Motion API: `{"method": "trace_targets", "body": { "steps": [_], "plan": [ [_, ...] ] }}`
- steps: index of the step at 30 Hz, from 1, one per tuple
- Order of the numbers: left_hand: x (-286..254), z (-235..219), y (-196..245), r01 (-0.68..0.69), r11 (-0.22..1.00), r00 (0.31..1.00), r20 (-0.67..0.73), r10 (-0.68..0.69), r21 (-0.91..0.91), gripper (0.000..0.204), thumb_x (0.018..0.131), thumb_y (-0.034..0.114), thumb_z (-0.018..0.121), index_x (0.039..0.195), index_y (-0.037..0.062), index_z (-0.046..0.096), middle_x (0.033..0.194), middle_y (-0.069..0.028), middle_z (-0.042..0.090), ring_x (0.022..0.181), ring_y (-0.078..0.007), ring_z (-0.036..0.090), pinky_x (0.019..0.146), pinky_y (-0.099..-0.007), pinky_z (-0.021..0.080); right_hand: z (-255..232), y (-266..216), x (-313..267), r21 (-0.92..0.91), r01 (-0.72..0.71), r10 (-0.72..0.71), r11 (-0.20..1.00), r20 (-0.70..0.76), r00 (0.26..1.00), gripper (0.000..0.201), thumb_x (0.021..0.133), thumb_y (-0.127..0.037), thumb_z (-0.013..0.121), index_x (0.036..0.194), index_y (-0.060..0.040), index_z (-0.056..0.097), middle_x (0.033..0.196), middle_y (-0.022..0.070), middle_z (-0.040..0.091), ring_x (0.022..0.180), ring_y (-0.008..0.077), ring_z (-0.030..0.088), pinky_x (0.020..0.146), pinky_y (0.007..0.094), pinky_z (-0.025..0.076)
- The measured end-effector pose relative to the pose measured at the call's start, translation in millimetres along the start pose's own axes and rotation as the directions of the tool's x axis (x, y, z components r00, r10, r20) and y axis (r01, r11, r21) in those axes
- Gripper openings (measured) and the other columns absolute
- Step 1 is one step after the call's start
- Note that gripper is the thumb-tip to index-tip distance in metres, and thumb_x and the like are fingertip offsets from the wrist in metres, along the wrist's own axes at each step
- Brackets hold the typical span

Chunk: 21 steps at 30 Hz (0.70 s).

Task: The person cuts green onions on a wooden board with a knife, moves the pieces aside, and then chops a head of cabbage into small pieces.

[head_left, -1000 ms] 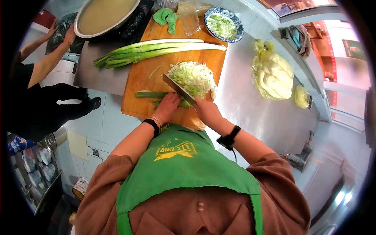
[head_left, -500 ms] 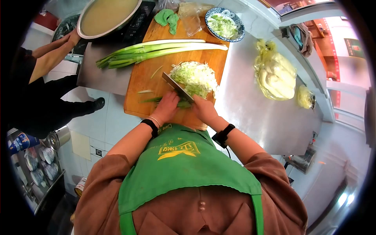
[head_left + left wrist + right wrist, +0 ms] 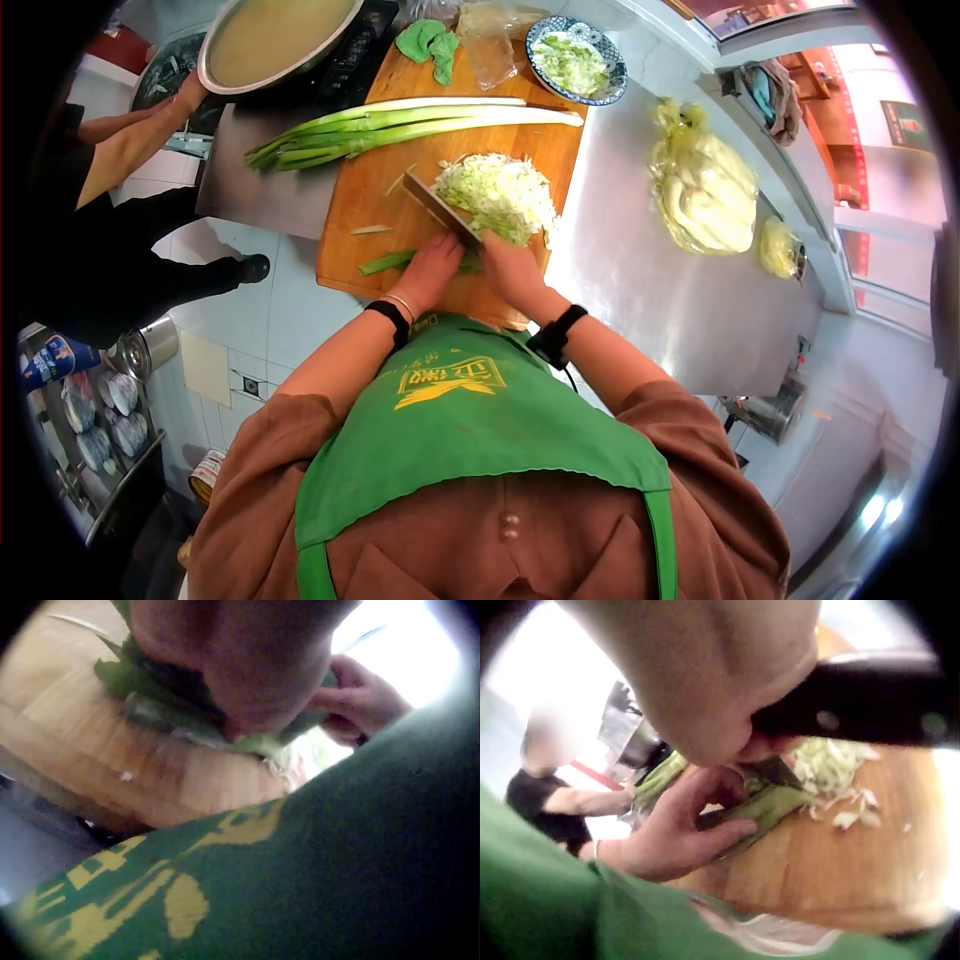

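My right hand (image 3: 512, 272) grips the dark riveted handle (image 3: 870, 701) of a kitchen knife (image 3: 440, 208), whose blade slants across the wooden cutting board (image 3: 350, 200). Just left of the blade, my left hand (image 3: 432, 272) holds green scallion stalks (image 3: 776, 806) against the board, thumb on the near side and fingers curled over them. Their leafy ends (image 3: 385, 262) stick out to the left of that hand. Beyond the blade lies a pile of shredded scallion (image 3: 497, 195). Long whole scallions (image 3: 400, 125) stretch across the far part of the board.
A patterned bowl (image 3: 600, 92) of shreds stands at the back right, near a green leaf (image 3: 428, 42) and a clear bag (image 3: 492, 62). Yellow bags (image 3: 705, 190) sit on the steel counter (image 3: 640, 290). Another person (image 3: 110, 220) stands at left by a large pan (image 3: 270, 50).
The knife and my right hand have shifted slightly left and away from me. Under my left hand, the stalks stick out less to the left than a second ago; a pale sliver now lies beside them.
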<state>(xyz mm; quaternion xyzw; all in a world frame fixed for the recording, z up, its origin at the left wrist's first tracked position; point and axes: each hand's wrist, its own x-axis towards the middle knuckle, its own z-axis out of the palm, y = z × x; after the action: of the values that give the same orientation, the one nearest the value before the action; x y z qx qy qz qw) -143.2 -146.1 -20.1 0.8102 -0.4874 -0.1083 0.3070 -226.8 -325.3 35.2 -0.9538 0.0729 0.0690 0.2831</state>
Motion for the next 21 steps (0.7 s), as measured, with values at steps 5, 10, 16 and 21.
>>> {"method": "trace_targets", "body": {
  "steps": [5, 10, 16, 21],
  "plan": [
    [-3, 5, -2, 0.020, 1.000, 0.998, 0.052, -0.020, -0.006, 0.036, 0.075, 0.004, 0.071, 0.109, 0.0008, 0.059, 0.116, -0.0202, 0.058, 0.111, -0.0410, 0.055, 0.097, -0.0488, 0.048, -40, -9, -18, 0.031, -0.046, 0.044, 0.998, 0.082, 0.996, 0.015, 0.097, -0.014, 0.059, 0.104, -0.0056, 0.049, 0.086, 0.0255, 0.066, 0.080, 0.0484, 0.064, 0.068, 0.0565, 0.050],
    [-5, 12, -3, -0.033, 0.999, 0.995, -0.096, 0.034, 0.011, 0.034, 0.075, 0.005, 0.072, 0.106, 0.0007, 0.059, 0.111, -0.0190, 0.058, 0.108, -0.0403, 0.056, 0.095, -0.0475, 0.048, -4, 6, -21, 0.018, -0.033, 0.031, 0.999, 0.121, 0.992, 0.017, 0.097, -0.016, 0.061, 0.104, -0.0055, 0.049, 0.086, 0.0257, 0.066, 0.081, 0.0486, 0.064, 0.068, 0.0563, 0.050],
    [-6, 8, -3, -0.009, 1.000, 0.999, -0.043, 0.009, -0.014, 0.034, 0.075, 0.004, 0.070, 0.107, 0.0008, 0.059, 0.113, -0.0194, 0.058, 0.108, -0.0402, 0.056, 0.096, -0.0475, 0.048, -23, -4, -8, 0.028, -0.009, 0.008, 1.000, 0.009, 1.000, 0.019, 0.097, -0.018, 0.062, 0.104, -0.0053, 0.049, 0.080, 0.0254, 0.065, 0.078, 0.0485, 0.065, 0.066, 0.0561, 0.050],
    [-7, 9, -1, -0.015, 1.000, 0.997, -0.078, 0.013, -0.027, 0.034, 0.076, 0.004, 0.070, 0.107, 0.0002, 0.058, 0.116, -0.0211, 0.058, 0.111, -0.0414, 0.055, 0.097, -0.0481, 0.048, -6, 2, -26, 0.031, -0.083, 0.079, 0.996, 0.097, 0.992, 0.018, 0.097, -0.016, 0.061, 0.104, -0.0057, 0.049, 0.081, 0.0249, 0.066, 0.076, 0.0495, 0.064, 0.065, 0.0580, 0.049]
  ]
}}
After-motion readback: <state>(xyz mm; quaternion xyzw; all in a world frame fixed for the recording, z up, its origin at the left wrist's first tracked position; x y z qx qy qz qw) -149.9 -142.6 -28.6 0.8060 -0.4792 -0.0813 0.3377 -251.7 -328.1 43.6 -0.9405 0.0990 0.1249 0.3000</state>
